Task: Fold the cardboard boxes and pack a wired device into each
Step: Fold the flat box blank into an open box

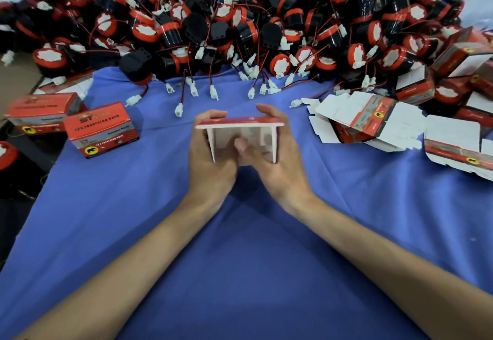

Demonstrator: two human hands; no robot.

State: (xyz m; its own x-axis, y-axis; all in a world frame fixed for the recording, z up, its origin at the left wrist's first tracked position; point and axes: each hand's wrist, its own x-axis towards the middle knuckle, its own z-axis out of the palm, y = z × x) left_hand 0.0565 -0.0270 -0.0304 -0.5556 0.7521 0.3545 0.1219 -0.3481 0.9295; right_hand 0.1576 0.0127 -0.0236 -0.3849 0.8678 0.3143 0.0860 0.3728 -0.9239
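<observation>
Your fingers (213,115) curl over the red top of the box (240,121). Your left hand (210,161) grips its left side and your right hand (280,163) grips its right side, so both hands are wrapped around it. One thumb (241,144) pushes into the open white end. It is too blurry to tell which flap it is on. The box looks held a little above the blue surface (240,246), in the middle, right in front of you.

I think you are on the folding step. The box has its shape, but this end is not shut, and it looks empty inside. Next you need to tuck in the flaps at one end. Then reach to the big pile of devices (240,19) behind the box, pick one, and slip it in with its wire. Two closed boxes (101,129) sit at your left. Flat boxes (373,118) wait at your right.
</observation>
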